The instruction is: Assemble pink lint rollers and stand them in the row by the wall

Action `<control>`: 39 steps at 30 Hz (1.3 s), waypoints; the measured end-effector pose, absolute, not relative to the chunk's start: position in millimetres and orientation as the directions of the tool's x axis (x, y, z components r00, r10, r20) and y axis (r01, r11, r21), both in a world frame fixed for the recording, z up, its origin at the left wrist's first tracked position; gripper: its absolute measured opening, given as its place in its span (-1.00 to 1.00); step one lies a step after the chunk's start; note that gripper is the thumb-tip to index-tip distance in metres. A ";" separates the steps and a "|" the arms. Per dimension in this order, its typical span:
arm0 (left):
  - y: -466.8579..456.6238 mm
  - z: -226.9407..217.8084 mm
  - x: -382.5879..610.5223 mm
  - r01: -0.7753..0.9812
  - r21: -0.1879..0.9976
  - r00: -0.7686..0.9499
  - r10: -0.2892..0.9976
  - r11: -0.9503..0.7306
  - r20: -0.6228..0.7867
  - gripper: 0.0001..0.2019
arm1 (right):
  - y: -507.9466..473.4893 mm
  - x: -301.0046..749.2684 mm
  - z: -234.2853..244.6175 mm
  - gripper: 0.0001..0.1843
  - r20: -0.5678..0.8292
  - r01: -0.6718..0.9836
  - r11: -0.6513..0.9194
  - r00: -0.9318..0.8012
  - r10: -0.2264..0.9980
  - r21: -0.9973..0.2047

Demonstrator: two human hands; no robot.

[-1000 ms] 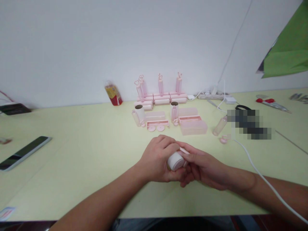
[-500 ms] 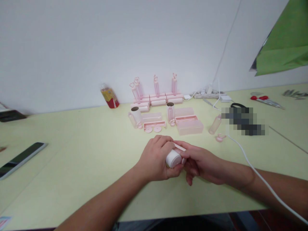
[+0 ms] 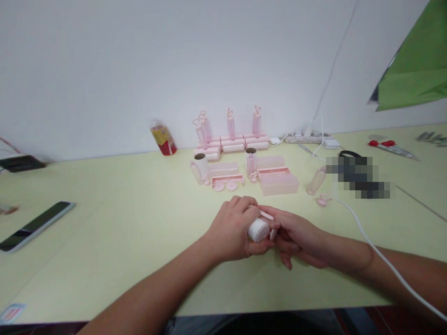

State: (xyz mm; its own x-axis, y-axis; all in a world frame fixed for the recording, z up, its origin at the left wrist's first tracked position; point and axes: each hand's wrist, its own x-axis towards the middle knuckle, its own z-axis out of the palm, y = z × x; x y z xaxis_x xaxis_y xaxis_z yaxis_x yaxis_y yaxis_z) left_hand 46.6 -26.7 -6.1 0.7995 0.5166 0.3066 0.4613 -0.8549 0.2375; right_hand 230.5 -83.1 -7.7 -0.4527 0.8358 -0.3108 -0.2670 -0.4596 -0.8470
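My left hand (image 3: pixel 234 229) is wrapped around a white roll (image 3: pixel 259 230) with a pale pink round end facing me. From the other side, my right hand (image 3: pixel 296 235) grips a pink plastic holder (image 3: pixel 267 216) lying along the roll. A small pink disc (image 3: pixel 274 233) shows at the right fingertips, beside the roll's end. Fingers cover most of the holder, so I cannot tell whether the roll is seated in it. Beyond the hands lie a pink open holder (image 3: pixel 227 178), two pink discs (image 3: pixel 232 186) and a translucent pink cover (image 3: pixel 279 184).
White rolls (image 3: pixel 201 163) stand among translucent pink bottles (image 3: pixel 316 181). Several assembled pink pieces (image 3: pixel 233 148) line the wall. A white cable (image 3: pixel 370 246) crosses above my right forearm. Further out are a phone (image 3: pixel 37 225), red-handled scissors (image 3: pixel 393 148) and a power strip (image 3: pixel 303 138).
The view has shifted slightly, so the table things appear a little further right. Both hands keep their hold on the roll and holder, and the small disc shows more clearly beside the roll's end.
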 end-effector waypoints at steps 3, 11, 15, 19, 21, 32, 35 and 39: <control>-27.1 -8.4 47.4 0.471 0.231 0.798 0.523 -0.851 0.300 -0.42 | -84.2 230.8 -8.3 -0.33 -0.311 -0.266 -0.455 -0.444 0.840 -0.850; -32.6 -16.7 47.3 0.476 0.249 0.720 0.537 -0.843 0.439 -0.35 | -84.0 232.3 -11.8 -0.30 -0.238 -0.263 -0.366 -0.415 0.878 -0.893; -34.9 -15.3 46.9 0.472 0.270 0.675 0.541 -0.839 0.502 -0.32 | -84.0 230.5 -15.0 -0.29 -0.200 -0.296 -0.345 -0.425 0.883 -0.891; -35.3 -12.8 47.0 0.474 0.272 0.683 0.545 -0.838 0.486 -0.30 | -84.8 229.7 -16.9 -0.32 -0.189 -0.293 -0.331 -0.421 0.887 -0.897; -35.2 -12.7 47.4 0.473 0.277 0.685 0.547 -0.836 0.482 -0.29 | -85.1 229.7 -16.9 -0.32 -0.195 -0.289 -0.334 -0.421 0.886 -0.897; -35.7 -13.4 49.5 0.488 0.298 0.676 0.571 -0.821 0.465 -0.28 | -86.0 231.0 -21.7 -0.31 -0.203 -0.268 -0.328 -0.405 0.892 -0.906; -35.7 -13.6 49.4 0.486 0.298 0.675 0.570 -0.821 0.469 -0.28 | -86.1 231.2 -22.0 -0.33 -0.197 -0.269 -0.321 -0.402 0.894 -0.908; -35.9 -13.5 49.5 0.491 0.293 0.679 0.571 -0.821 0.461 -0.27 | -86.4 231.2 -23.1 -0.34 -0.186 -0.274 -0.314 -0.408 0.894 -0.909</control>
State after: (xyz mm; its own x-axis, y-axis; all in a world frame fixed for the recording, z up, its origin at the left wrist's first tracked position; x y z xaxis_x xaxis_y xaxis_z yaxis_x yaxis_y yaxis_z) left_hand 49.5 -35.9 -13.5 0.6794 0.5708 0.4611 0.4908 -0.8207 0.2926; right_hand 231.2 -86.4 -23.1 -0.4078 0.8940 -0.1857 -0.2739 -0.3137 -0.9092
